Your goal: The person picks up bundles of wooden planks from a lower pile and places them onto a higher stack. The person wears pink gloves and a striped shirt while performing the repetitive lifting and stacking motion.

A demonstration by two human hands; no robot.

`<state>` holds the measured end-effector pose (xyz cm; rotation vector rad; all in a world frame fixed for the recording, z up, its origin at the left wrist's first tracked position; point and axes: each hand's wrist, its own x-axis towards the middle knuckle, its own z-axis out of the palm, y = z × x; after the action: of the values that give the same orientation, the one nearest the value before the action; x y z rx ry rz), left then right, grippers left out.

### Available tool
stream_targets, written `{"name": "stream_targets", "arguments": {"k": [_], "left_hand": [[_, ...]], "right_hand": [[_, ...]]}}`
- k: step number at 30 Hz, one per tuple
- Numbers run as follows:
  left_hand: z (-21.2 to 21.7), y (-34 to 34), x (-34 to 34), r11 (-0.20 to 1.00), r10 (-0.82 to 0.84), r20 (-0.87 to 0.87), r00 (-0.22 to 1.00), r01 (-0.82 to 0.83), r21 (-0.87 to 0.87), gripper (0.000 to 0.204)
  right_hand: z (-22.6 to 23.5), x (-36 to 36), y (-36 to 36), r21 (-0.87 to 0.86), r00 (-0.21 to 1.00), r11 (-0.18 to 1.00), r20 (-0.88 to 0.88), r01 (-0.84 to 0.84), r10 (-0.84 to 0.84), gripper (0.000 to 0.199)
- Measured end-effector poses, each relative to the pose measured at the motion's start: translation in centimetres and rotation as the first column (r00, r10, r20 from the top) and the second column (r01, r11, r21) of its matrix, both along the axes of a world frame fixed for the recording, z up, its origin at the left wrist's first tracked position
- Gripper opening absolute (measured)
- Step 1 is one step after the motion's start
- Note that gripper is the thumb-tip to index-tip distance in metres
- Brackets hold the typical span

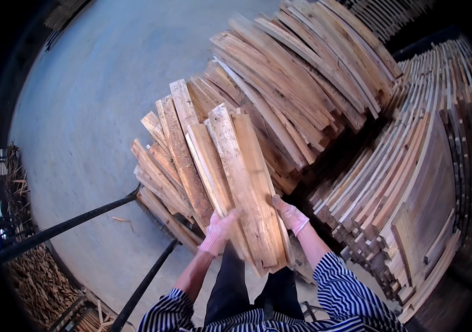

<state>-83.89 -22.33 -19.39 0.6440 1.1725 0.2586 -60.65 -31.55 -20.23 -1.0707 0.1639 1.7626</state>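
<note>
Several pale wooden boards (247,188) are gathered in a bundle in front of my body, their near ends above my legs. My left hand (219,228), in a pale pinkish glove, grips the bundle's left edge. On the opposite edge, my right hand (290,213) wears a matching glove and is closed around the boards, thumb on top. Its fingers underneath are hidden. Just beyond and left of the bundle lies a loose pile of rough boards (180,127), some with dark bark marks.
Two dark bars (75,224) reach from the pile toward the lower left. Farther away, a larger heap of boards (296,77) fans out. A tall, neat stack of planks (407,171) rises on my right. Grey concrete floor (92,127) spreads to the left, with wood scraps (42,282) beyond.
</note>
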Motion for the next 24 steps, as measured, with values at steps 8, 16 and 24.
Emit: {"name": "stream_targets", "arguments": {"k": [8,16,24], "left_hand": [[-0.4,-2.0,3.3,0.997,0.011,-0.137,0.991,-0.001,0.077,0.062],[1.1,-5.6,-2.0,0.971,-0.207,-0.021,0.978,0.208,0.120,0.057],[10.8,-5.9,1.8,0.976,-0.215,0.176,0.961,0.211,0.046,0.055]], "right_hand": [[-5.7,0.7,-3.4,0.064,0.983,0.993,-0.148,-0.099,0.108,0.070],[1.6,-3.6,-8.2,-0.027,1.000,0.999,0.008,0.026,-0.026,0.073],[11.9,-0.7,-9.4,0.424,0.983,0.901,0.184,-0.086,0.007,0.093]]}}
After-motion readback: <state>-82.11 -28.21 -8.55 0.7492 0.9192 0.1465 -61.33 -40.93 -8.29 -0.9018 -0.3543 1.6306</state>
